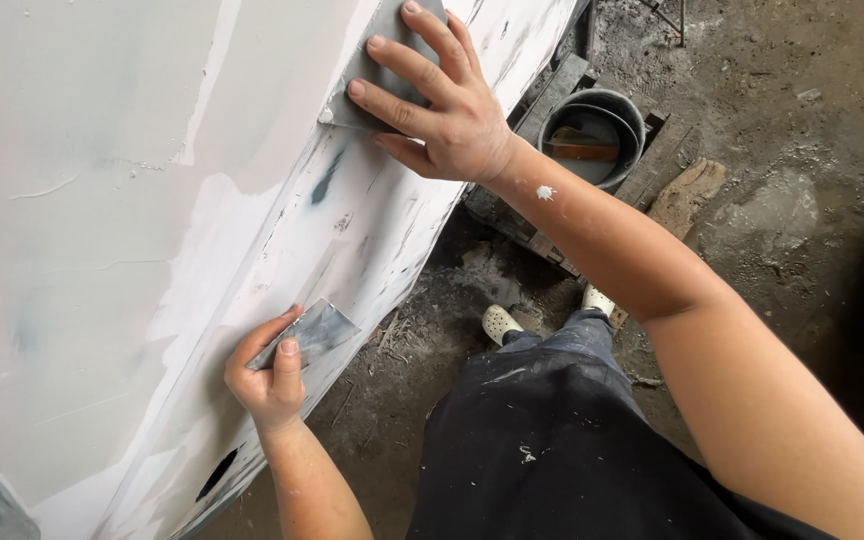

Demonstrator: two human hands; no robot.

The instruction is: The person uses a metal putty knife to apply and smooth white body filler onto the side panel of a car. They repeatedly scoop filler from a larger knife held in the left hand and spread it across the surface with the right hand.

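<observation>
Pressed flat under the right hand (447, 105), a grey metal spreader blade (377, 70) should be drawn evenly across the white filler-coated panel (102, 250); the left hand (270, 375) grips a second small grey blade (314, 332).

2 hands: the left hand (270, 378) and the right hand (432, 100). 2 flat metal spreader blades, a lower one (317, 330) and an upper one (377, 70). 1 white-coated panel (132, 220), 1 dark bucket (594, 135), 2 white shoes (500, 322), 1 wooden pallet (562, 90).

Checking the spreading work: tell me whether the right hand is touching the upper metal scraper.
Touching. The head view shows the right hand pressing its fingers flat on the upper metal scraper.
</observation>
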